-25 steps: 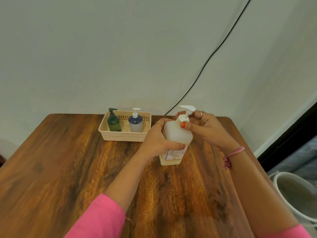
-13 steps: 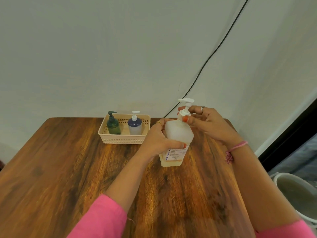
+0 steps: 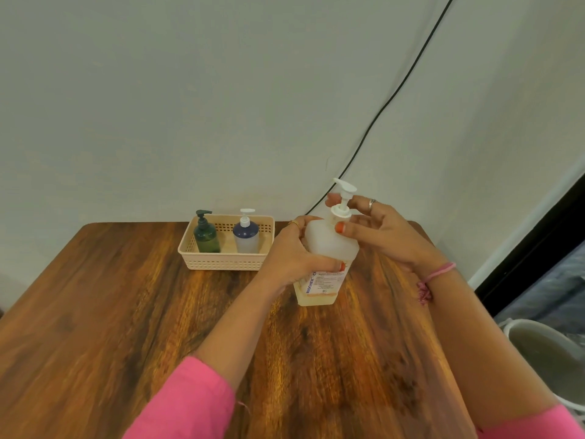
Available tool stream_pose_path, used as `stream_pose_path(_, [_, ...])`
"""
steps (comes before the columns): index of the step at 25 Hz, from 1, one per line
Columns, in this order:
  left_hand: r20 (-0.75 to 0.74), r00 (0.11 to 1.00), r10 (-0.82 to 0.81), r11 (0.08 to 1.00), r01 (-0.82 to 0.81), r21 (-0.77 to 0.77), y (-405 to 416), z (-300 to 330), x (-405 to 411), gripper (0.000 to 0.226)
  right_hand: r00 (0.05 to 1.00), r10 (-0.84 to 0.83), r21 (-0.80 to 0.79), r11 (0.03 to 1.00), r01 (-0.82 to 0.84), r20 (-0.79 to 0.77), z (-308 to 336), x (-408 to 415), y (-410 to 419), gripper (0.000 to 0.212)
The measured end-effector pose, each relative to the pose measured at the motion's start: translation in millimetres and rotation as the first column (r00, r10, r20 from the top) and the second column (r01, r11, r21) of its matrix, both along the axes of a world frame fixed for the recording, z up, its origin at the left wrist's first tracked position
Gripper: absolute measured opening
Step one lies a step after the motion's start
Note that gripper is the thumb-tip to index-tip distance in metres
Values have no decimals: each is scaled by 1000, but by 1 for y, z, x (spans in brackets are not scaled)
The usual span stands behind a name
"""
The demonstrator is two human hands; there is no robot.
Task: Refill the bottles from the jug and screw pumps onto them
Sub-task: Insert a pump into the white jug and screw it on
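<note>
A translucent white bottle (image 3: 329,245) with a printed label and a little yellowish liquid at its bottom stands slightly tilted on the wooden table (image 3: 126,312). My left hand (image 3: 294,251) is wrapped around the bottle's body. My right hand (image 3: 376,229) pinches the collar of the white pump (image 3: 342,198) that sits on the bottle's neck. The pump's nozzle points left and sticks up above my fingers.
A beige perforated basket (image 3: 221,263) at the table's back holds a dark green pump bottle (image 3: 206,232) and a blue-and-clear pump bottle (image 3: 246,234). A white bucket (image 3: 544,353) stands on the floor at the right. A black cable (image 3: 395,93) runs down the wall.
The pump head has risen on its stem and its nozzle has turned from right to left as my right hand twisted the collar. My left hand kept its hold on the bottle.
</note>
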State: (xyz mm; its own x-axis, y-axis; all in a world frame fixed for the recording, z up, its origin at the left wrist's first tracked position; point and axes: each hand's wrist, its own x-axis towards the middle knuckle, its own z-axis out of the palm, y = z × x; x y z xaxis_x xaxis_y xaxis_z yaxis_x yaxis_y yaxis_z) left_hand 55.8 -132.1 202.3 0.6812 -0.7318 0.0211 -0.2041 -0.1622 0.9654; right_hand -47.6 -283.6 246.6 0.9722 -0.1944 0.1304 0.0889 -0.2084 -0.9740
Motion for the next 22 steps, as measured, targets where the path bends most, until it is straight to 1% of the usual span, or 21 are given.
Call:
stream_pose_path(2, [14,1000,-3,1000,3,7,-1,0,0,68,997,-76,-5,997,77,20,-3,3,1,49])
stream_pose_path(4, [38,999,1,1000,-1,10,-2,0,0,71,987,-159,-57,986,159,19,-6,8,5,58])
stream_pose_path(5, [46,999,0,1000,-1,10,-2,0,0,72,987,-161,-90,983,161,5,-7,9,6,62])
stream_pose_path(6, [46,999,2,1000,-2,9,-2,1,0,73,991,-131,-90,988,128,-22,-7,10,5,64])
stream_pose_path(8, [29,1000,11,1000,-11,3,-3,0,0,74,998,-29,23,999,31,-61,-4,6,2,62])
stream_pose_path(9, [21,1000,16,1000,-16,-1,-3,-1,0,74,999,-15,71,997,18,-46,-3,6,0,60])
stream_pose_path(10, [18,1000,20,1000,-20,0,-3,-1,0,74,999,-44,86,995,45,-22,-4,7,0,58])
stream_pose_path(12, [24,999,23,1000,-23,4,-3,-3,-1,76,986,-168,31,985,168,0,-9,15,4,61])
stream_pose_path(13, [26,999,24,1000,-24,2,-4,-3,0,76,977,-211,-19,977,211,-6,-10,19,8,64])
stream_pose_path(14, [22,999,26,1000,-26,-5,-4,-3,0,76,975,-219,-53,975,218,-25,-10,20,10,66])
stream_pose_path(15, [13,1000,29,999,-29,-14,-4,-3,1,76,982,-181,-43,983,179,-52,-9,19,9,64])
stream_pose_path(16, [1,999,33,999,-33,-21,-4,-3,2,77,990,-116,15,993,117,-74,-7,16,5,61])
stream_pose_path(17, [-4,999,39,999,-39,-21,-3,-3,3,78,996,-57,83,995,62,-70,-4,12,2,58])
stream_pose_path(18, [-3,999,45,999,-45,-16,-3,-3,4,79,998,-35,122,992,40,-48,-2,9,1,54])
stream_pose_path(19, [2,999,48,999,-48,-12,-3,-3,4,80,998,-57,117,991,60,-24,-2,9,0,52])
stream_pose_path(20, [8,999,48,999,-48,-10,-4,-4,4,81,994,-112,91,989,113,-9,-3,12,1,52])
stream_pose_path(22, [20,999,46,999,-46,-10,-5,-5,4,82,978,-209,19,978,209,-25,-6,21,8,61])
